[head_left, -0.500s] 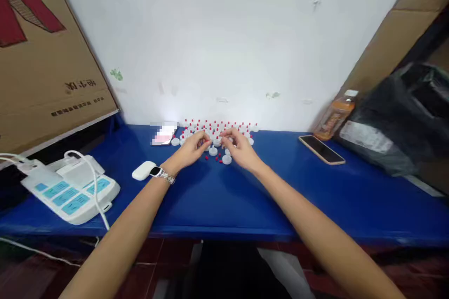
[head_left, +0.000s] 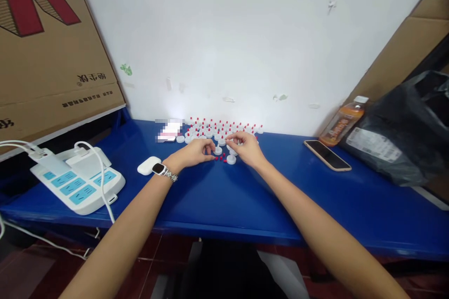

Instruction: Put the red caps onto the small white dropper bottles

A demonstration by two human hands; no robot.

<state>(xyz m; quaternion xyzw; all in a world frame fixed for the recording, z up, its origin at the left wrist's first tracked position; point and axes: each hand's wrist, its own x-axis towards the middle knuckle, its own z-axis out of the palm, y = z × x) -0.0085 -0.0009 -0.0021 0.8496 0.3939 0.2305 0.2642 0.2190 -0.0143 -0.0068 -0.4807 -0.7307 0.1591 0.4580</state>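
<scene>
My left hand [head_left: 197, 152] is at the near edge of a cluster of small white round caps, thumb and fingers apart. Its fingertips are beside a white cap [head_left: 218, 151] with no red tip, and its thumb reaches to the loose red tips [head_left: 220, 158] on the table. My right hand [head_left: 244, 147] is closed in a pinch beside a red-tipped white cap [head_left: 221, 141]; what is between the fingertips is too small to make out. Below the right hand lies another white cap [head_left: 231, 159]. Behind both hands stand several red-tipped caps [head_left: 209, 133].
On the blue table [head_left: 224, 205] are a white power strip [head_left: 79, 187] with cables, a white earphone case [head_left: 148, 166] and a blurred card [head_left: 170, 131]. To the right are a phone [head_left: 327, 155], an orange drink bottle [head_left: 342, 124] and a dark plastic bag [head_left: 393, 135].
My left hand has come down toward the loose red tips, its thumb and fingers now parted. My right hand stays pinched by the red-tipped cap. The view has shifted slightly.
</scene>
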